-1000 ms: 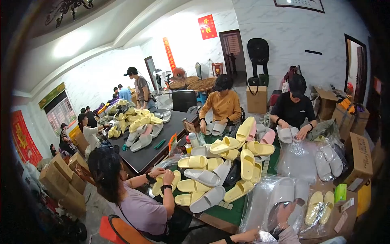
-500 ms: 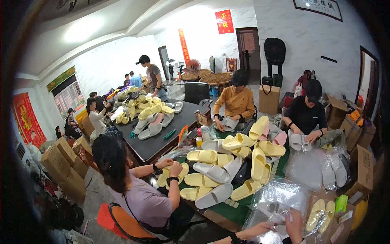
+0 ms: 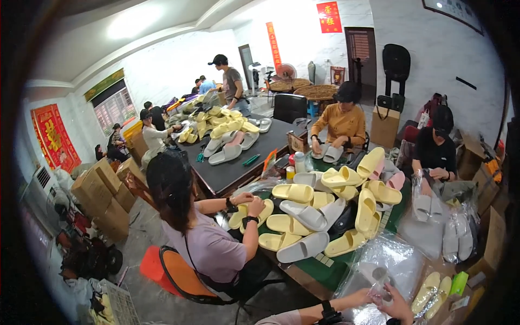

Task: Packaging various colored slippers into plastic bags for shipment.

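Note:
At the lower right, my left hand [image 3: 366,297] and my right hand [image 3: 398,307] meet close together over a clear plastic bag [image 3: 355,265]. The fingers of both look closed on the bag's near edge, though the exact grip is small and partly hidden. A pale grey slipper [image 3: 376,274] shows under or inside the film just beyond my fingers. To the right of my right hand lies a pair of yellow slippers [image 3: 432,292] in clear wrap. Beyond my hands spreads a heap of yellow slippers [image 3: 368,214] and grey slippers [image 3: 303,247].
A person in a lilac shirt [image 3: 208,249] sits at the left, handling yellow slippers. Across the table, people in an orange top [image 3: 341,127] and a black top [image 3: 436,151] handle grey slippers. Cardboard boxes [image 3: 97,187] stack at far left. A green box [image 3: 459,283] is at right.
The view has swung, so the scene sits farther right. My hands have drawn closer together at the plastic. The person in black now has the grey slippers in clear film.

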A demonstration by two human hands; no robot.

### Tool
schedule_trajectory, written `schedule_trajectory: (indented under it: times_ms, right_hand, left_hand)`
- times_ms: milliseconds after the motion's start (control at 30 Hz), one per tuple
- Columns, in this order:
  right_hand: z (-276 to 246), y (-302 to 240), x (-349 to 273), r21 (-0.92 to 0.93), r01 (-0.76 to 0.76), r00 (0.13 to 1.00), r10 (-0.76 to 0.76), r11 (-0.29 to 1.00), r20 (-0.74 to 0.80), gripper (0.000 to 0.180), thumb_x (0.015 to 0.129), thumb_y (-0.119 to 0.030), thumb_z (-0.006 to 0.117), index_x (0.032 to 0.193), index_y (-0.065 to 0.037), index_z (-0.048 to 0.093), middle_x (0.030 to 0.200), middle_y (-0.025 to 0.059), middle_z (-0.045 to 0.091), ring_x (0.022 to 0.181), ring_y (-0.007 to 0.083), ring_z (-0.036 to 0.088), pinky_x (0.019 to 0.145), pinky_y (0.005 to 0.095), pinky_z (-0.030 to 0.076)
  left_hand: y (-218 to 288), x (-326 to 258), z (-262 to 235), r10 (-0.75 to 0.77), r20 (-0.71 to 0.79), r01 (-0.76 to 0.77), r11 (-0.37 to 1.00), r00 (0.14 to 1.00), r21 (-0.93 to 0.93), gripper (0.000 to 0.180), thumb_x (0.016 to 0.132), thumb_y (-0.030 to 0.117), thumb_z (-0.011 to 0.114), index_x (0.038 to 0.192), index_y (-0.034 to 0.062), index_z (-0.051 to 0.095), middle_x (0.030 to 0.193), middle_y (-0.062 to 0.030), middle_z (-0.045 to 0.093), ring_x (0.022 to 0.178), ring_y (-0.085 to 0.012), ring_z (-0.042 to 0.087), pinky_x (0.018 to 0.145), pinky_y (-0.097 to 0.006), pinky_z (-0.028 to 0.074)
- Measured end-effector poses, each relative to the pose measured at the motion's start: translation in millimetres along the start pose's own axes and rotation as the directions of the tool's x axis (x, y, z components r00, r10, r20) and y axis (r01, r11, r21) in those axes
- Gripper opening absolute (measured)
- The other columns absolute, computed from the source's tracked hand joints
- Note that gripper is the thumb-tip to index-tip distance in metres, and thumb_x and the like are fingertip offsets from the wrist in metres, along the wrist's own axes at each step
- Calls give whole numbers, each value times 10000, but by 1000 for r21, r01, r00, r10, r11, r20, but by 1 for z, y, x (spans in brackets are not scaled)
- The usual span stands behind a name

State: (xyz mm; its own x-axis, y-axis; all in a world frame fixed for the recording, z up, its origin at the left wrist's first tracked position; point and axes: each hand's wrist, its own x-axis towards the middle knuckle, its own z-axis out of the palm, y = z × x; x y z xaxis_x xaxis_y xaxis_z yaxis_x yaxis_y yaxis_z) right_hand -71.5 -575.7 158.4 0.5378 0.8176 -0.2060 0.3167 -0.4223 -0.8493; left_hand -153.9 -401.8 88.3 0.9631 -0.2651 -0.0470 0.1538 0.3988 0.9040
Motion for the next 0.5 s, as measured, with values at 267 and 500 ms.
schedule_trajectory:
  times_ms: [267, 500]
  right_hand:
    - [17, 60, 13, -636, 280, 926, -377, 719, -18, 726, 587, -186, 794, 1221, -79, 456, 1128, 186, 525, 1012, 397, 486, 824, 463, 409]
    - [21, 48, 8, -555, 72, 952, -223, 828, -209, 650, 753, -221, 660, 1323, -100, 373, 841, 214, 604, 740, 394, 569, 611, 448, 451]
  left_hand:
    - [-5, 5, -1, 22, -50, -19, 998, 998, 58, 260, 812, 73, 527, 1057, -6, 569, 983, -39, 606, 909, -101, 557, 808, -228, 417]
    - [-4, 9, 4, 14, 3, -14, 999, 1000, -48, 330, 758, 4, 524, 1087, -18, 545, 965, -70, 610, 890, -136, 566, 825, -262, 431]
